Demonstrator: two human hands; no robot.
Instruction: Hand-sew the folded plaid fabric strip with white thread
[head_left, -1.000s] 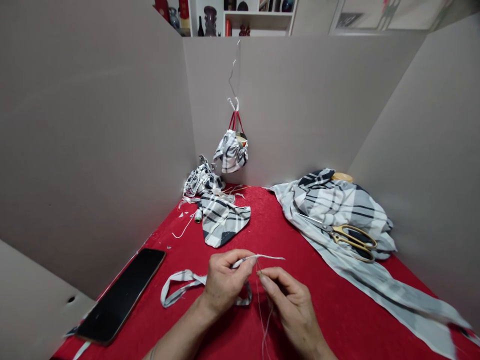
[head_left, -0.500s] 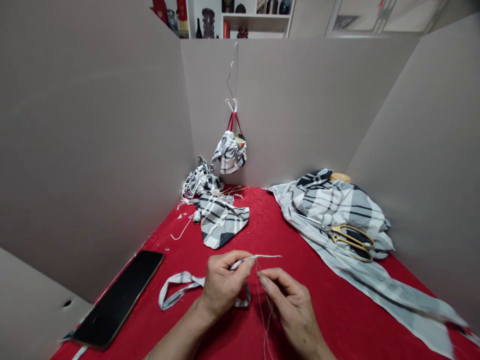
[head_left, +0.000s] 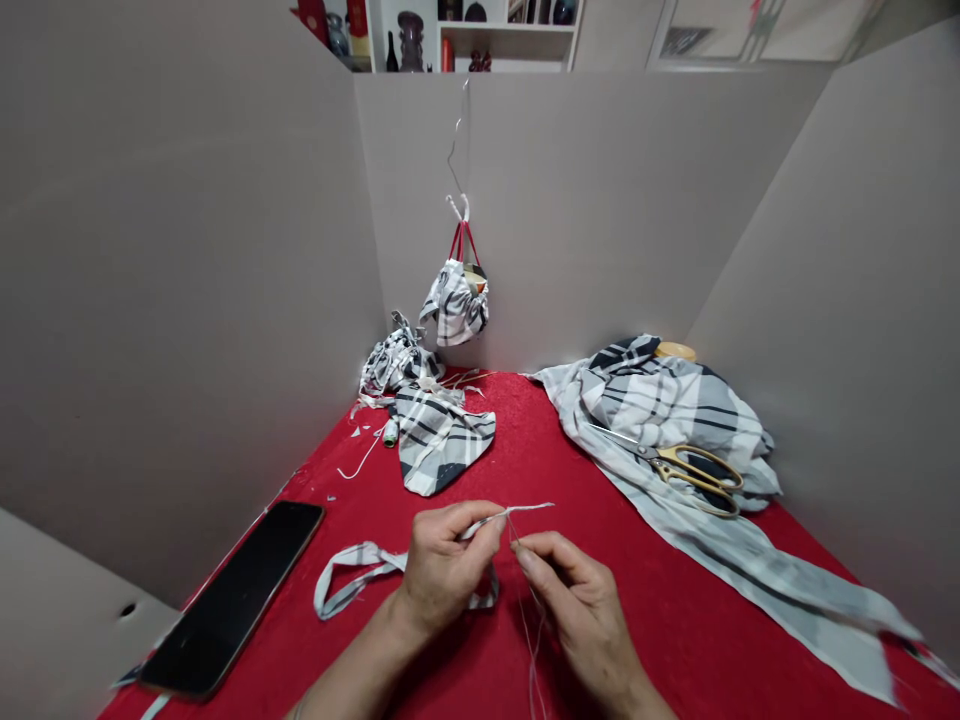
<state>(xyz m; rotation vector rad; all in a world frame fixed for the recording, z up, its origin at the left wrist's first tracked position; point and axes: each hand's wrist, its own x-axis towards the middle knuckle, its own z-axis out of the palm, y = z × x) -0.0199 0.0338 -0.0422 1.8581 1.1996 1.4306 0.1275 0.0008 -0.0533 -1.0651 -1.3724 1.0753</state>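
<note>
My left hand (head_left: 448,562) pinches a narrow white fabric strip (head_left: 529,507), whose thin end sticks out to the right past the fingertips. The rest of the strip (head_left: 346,580) loops on the red cloth to the left of and behind that hand. Close beside it, my right hand (head_left: 574,595) is closed, thumb against forefinger, at a fine thread (head_left: 525,620). The thread runs from the strip and hangs down between the hands. Whether a needle sits in the right fingertips is too small to tell.
A black phone (head_left: 236,597) lies at left. Plaid scraps (head_left: 444,435) and a thread spool (head_left: 391,432) are behind the hands. At right, gold-handled scissors (head_left: 697,470) rest on plaid fabric (head_left: 667,400). A small plaid bag (head_left: 456,305) hangs at the back panel (head_left: 585,200).
The whole view has shifted slightly. Both hands keep nearly the same pose and hold. The strip's free end tilts up a little more.
</note>
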